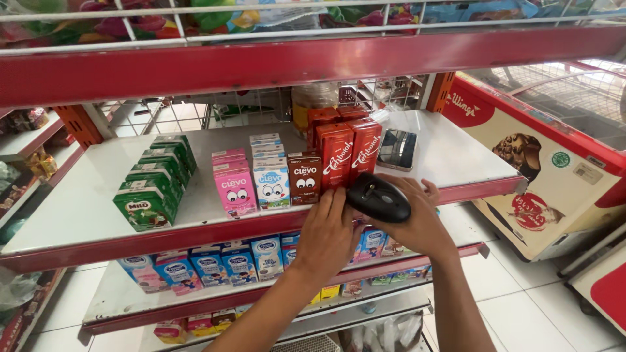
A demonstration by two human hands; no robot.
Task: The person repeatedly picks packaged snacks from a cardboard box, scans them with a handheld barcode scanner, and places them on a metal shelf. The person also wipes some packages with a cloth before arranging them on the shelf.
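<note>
My right hand (417, 225) holds a black handheld scanner (379, 197) in front of the red edge of the middle shelf (98, 195). My left hand (326, 236) rests against the shelf edge, its fingers touching the base of a red drink carton (336, 156) beside the scanner. Left of that carton stand a small brown carton (304, 177), a white-and-blue one (272, 182) and a pink one (234, 188). A second red carton (365, 145) stands to the right, just above the scanner.
A row of green cartons (156, 182) fills the shelf's left. A dark phone (397, 149) lies flat at the right of the shelf. Blue cartons (208, 264) line the lower shelf. An ice cream freezer (548, 163) stands at the right on the white tiled floor (515, 306).
</note>
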